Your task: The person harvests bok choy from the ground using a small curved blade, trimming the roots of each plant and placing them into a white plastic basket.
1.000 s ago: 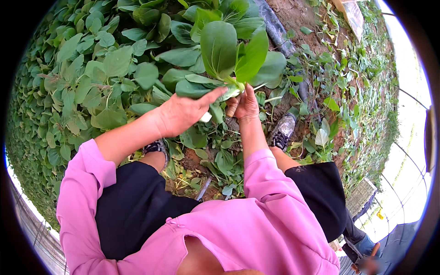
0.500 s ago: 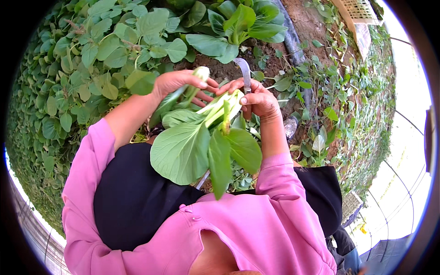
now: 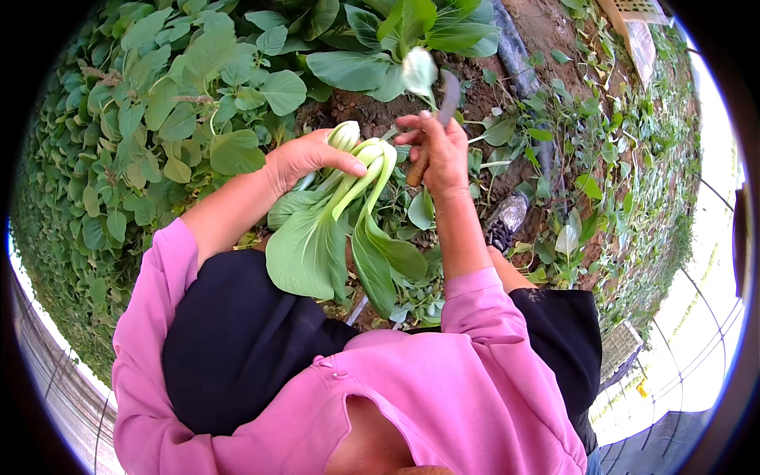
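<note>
My left hand (image 3: 305,157) grips a cut leafy green plant (image 3: 340,222) by its pale stalk base, with the leaves hanging down toward my lap. My right hand (image 3: 439,150) holds a knife (image 3: 443,107) with a wooden handle, blade pointing up and away. Pinched in the same hand's fingertips is a single small leaf (image 3: 418,73), raised above the blade. Both hands are close together over the soil.
Rows of leafy green plants (image 3: 158,103) fill the left side, and a larger plant (image 3: 380,39) grows just ahead in bare soil (image 3: 356,103). My shoe (image 3: 505,222) rests on the ground to the right. A dark hose (image 3: 514,55) runs along the bed. A crate (image 3: 633,9) sits at the far top right.
The plant was cut from the soil and turned stalk-up in my left hand. My right hand has since pulled one leaf away and lifted it above the knife.
</note>
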Motion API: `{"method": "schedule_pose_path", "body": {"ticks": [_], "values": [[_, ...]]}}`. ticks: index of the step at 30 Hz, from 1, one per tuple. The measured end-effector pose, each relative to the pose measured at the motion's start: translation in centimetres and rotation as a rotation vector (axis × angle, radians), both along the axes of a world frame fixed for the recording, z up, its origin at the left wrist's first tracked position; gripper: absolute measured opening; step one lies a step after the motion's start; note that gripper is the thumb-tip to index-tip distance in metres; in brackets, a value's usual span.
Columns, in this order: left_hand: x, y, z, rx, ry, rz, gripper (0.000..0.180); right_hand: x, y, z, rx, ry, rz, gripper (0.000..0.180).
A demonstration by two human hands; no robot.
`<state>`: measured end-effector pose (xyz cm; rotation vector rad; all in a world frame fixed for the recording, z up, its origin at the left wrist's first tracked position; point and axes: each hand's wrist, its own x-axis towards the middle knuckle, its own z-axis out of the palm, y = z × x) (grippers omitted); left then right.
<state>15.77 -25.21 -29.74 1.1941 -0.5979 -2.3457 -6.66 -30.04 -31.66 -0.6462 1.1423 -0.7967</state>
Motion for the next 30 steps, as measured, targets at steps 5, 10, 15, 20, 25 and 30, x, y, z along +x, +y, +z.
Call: {"method": "schedule_pose_path", "body": {"ticks": [5, 10, 15, 20, 25, 30], "values": [[-1.2, -0.7, 0.3, 0.122, 0.066, 0.071, 0.036, -10.9, -1.2, -5.7, 0.025, 0.91, 0.394, 0.024], [-4.5, -5.5, 4.3, -0.34, -0.216, -0.276, 0.041, -11.9, -3.5, -5.5, 0.225, 0.208, -0.283, 0.037], [-9.0, -10.6, 2.8, -1.147, -0.911, -0.686, 0.031, -6.4, -6.1, -6.4, 0.169, 0.126, 0.083, 0.029], [-4.9, -14.7, -2.6, -1.19, -1.399, -0.902, 0.03, -1.6, -8.3, -9.5, 0.295, 0.218, 0.146, 0.028], [-2.0, -14.2, -3.8, -1.167, -1.276, -0.848, 0.042, -0.2, -9.6, -12.8, 0.396, 0.083, 0.082, 0.032], [-0.9, -12.9, -3.9, -1.119, -1.134, -0.712, 0.06, 1.0, -10.2, -13.9, 0.384, 0.084, 0.149, 0.035]]}}
